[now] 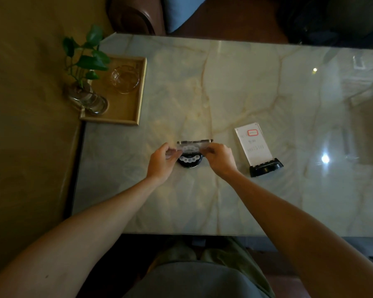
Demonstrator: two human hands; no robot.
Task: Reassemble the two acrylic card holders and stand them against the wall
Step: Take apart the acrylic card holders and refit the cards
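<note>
The clear panel is held just over its round black base, near the middle of the marble table. The left hand pinches 1 end and the right hand pinches the other. It looks like holder 1 is being put together. Next, the panel must slide into the base slot. The second holder already stands to the right.

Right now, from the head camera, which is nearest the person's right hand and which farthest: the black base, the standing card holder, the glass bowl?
1. Black base, just left of the right hand.
2. Standing card holder, to its right.
3. Glass bowl, far left in the wooden tray.
</note>
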